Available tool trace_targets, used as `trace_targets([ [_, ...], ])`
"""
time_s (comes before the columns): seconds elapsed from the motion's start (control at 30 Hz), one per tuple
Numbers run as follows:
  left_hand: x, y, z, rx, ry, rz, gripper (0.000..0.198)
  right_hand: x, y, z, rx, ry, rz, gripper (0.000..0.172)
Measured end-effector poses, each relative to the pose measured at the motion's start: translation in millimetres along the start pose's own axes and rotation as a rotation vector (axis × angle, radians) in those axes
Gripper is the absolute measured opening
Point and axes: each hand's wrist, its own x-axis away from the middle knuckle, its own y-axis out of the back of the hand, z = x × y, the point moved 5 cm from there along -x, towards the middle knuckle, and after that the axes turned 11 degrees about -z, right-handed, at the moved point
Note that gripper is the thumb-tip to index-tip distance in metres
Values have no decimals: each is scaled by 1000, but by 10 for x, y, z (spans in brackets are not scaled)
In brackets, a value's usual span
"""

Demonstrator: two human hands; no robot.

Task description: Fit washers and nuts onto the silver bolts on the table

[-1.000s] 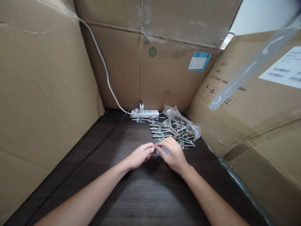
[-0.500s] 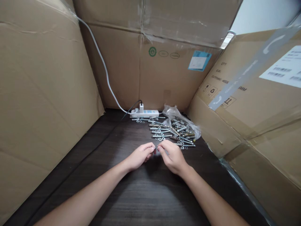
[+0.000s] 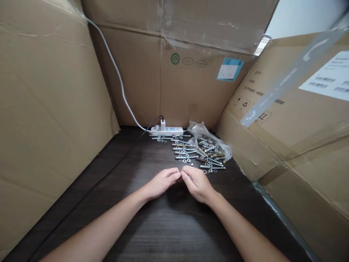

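Observation:
My left hand (image 3: 163, 181) and my right hand (image 3: 196, 183) meet fingertip to fingertip over the dark wooden table (image 3: 169, 225), both pinched closed. Whatever they pinch is hidden between the fingers. Just beyond them lie rows of silver bolts with washers and nuts (image 3: 183, 150), laid out on the table. To the right of those rows a clear plastic bag (image 3: 203, 130) holds a heap of more bolts (image 3: 211, 151).
Large cardboard boxes wall the table: one on the left (image 3: 49, 109), one at the back (image 3: 177, 72), one on the right (image 3: 294, 116). A white power strip (image 3: 168, 130) with a plugged-in charger lies at the back, its white cable (image 3: 117, 72) running up the box.
My right hand has drawn back slightly toward me and curled tighter, fingertips staying against the left hand's. The view shifted a little.

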Motion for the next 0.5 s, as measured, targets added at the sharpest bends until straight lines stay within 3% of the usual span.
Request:
trace_targets([
  [0.17, -5, 21, 15, 20, 65, -23, 32, -42, 88, -104, 58, -17, -21, 28],
  [0.37, -14, 45, 28, 122, 153, -23, 28, -84, 272, -525, 247, -94, -164, 22],
  [0.5, -37, 64, 70, 194, 174, -23, 25, -82, 207, -651, 389, -70, -110, 14],
])
